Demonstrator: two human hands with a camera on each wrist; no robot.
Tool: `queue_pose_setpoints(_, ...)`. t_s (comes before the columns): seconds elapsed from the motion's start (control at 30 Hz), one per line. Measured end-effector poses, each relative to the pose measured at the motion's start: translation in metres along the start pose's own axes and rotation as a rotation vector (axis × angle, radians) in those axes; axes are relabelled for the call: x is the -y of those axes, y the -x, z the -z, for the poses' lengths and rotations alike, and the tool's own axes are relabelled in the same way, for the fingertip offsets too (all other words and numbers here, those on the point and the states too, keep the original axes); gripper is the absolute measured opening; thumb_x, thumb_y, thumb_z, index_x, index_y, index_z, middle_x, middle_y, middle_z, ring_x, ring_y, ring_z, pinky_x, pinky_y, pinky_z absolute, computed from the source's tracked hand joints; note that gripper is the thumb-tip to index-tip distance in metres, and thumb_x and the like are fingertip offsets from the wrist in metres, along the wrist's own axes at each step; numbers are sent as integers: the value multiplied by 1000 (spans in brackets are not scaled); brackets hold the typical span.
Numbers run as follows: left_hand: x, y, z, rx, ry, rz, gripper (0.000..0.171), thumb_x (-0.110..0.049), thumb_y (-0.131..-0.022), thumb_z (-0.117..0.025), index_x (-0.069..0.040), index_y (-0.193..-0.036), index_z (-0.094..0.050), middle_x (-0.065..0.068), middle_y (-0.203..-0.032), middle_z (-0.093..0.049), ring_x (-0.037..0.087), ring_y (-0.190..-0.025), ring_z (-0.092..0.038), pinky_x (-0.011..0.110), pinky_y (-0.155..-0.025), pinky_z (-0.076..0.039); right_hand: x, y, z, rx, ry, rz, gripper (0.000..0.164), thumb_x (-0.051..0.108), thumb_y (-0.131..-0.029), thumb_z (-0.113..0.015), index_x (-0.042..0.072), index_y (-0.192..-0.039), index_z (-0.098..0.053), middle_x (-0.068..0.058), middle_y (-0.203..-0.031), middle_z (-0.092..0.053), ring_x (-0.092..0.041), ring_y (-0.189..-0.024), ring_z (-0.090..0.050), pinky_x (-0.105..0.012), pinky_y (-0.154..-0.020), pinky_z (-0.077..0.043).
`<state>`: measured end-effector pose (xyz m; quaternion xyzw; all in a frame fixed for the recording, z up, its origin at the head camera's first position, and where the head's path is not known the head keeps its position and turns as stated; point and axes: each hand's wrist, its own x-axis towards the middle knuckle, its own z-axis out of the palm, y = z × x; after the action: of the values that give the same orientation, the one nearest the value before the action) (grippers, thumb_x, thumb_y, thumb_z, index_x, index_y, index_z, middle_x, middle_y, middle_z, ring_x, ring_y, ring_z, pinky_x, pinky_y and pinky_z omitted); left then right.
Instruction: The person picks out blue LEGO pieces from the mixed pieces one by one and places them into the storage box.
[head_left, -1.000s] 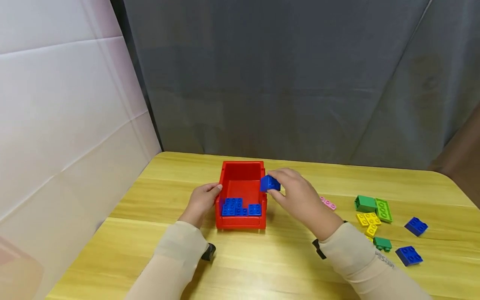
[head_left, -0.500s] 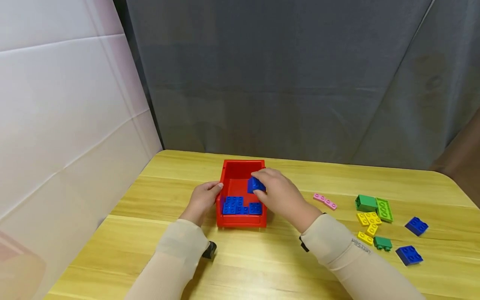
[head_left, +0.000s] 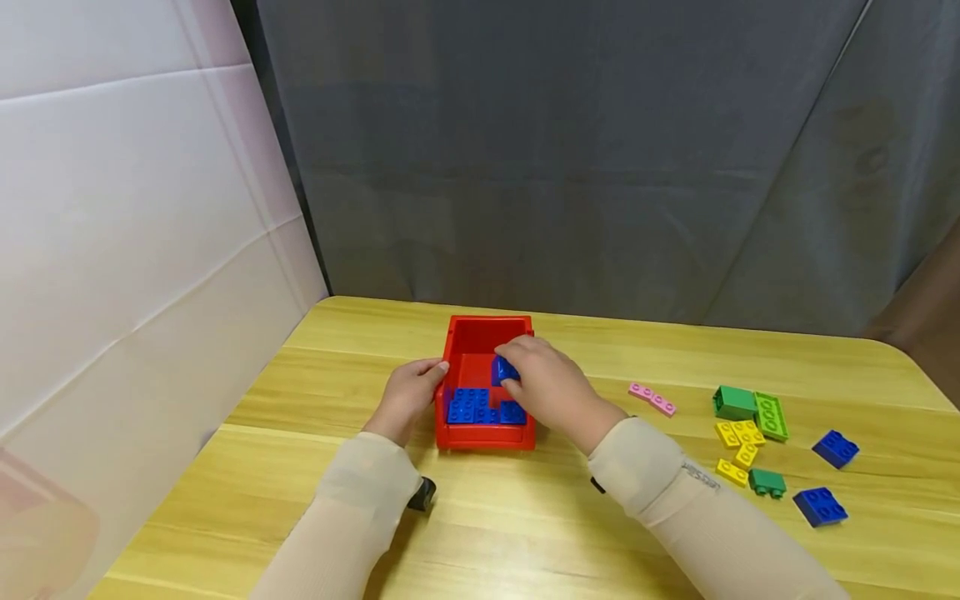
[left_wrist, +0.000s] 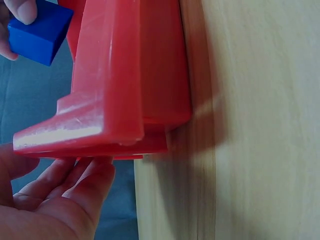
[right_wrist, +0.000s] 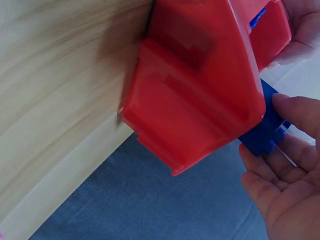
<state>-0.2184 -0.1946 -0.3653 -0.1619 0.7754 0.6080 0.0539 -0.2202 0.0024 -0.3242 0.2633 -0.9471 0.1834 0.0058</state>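
Nearest on the counter (head_left: 495,525), a red bin (head_left: 486,438) stands low lip first, its long axis running away from the person. Loose blue bricks (head_left: 470,406) lie behind the lip. The left hand (head_left: 408,396) grips its left side; slightly farther, the right hand (head_left: 553,390) pinches a blue brick (head_left: 501,372) over it, studs (right_wrist: 281,131) toward that hand.

Cloth-screened work nook, bldg. type unclear: grey backdrop (head_left: 570,167), white sheet (head_left: 135,208) on L, wood-grain tbl. (head_left: 517,533)
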Motion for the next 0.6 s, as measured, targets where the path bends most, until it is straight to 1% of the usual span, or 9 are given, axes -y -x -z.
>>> queue_pose_setpoints(0.37, 1, -1, 0, 0, 2, -2, 42, -23, -102, -47, 0, -138, -51, 19, -138, -51, 34, -125, -47, 45, -106, -41, 3, -8, -5, 69, 90, 22, 54, 20, -88, -72, 11, -137, -53, -8, -134, -55, -25, -126, -49, -40, -102, -45)
queue_pose_setpoints(0.6, 1, -2, 0, -5, 3, -11, 42, -22, -102, -48, 1, -137, -52, 19, -136, -52, 34, -124, -49, 44, -105, -42, 5, -11, -6, 77, 133, 44, 52, 18, -88, -71, 7, -136, -54, -10, -132, -56, -26, -124, -51, -39, -101, -46)
